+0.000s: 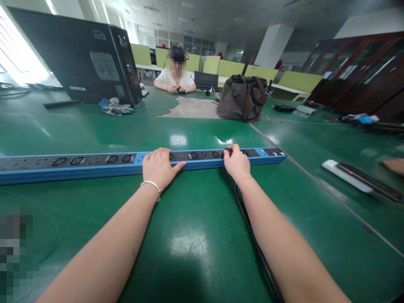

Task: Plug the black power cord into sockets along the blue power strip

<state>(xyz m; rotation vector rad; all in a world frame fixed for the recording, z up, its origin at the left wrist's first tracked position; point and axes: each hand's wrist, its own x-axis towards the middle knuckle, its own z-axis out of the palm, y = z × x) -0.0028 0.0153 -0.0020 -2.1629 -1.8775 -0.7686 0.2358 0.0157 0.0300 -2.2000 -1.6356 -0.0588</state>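
Observation:
A long blue power strip [202, 155] with black sockets lies across the green table. My left hand [160, 168] rests over the strip near its middle, fingers on the far side and thumb stretched along the near edge. To the right, my right hand [236, 163] has its fingers closed round a black plug [227, 151] at the sockets. Whether the plug is seated in a socket is hidden by the fingers. A black cable [249, 223] runs from under that hand towards me, beside my right forearm.
On the green table [170, 210] stand a black computer case [104, 63], gloves [116, 107] and a brown bag [242, 99]. A person [176, 78] sits opposite. A white and black object [347, 176] lies at the right, near part of another hand [394, 165].

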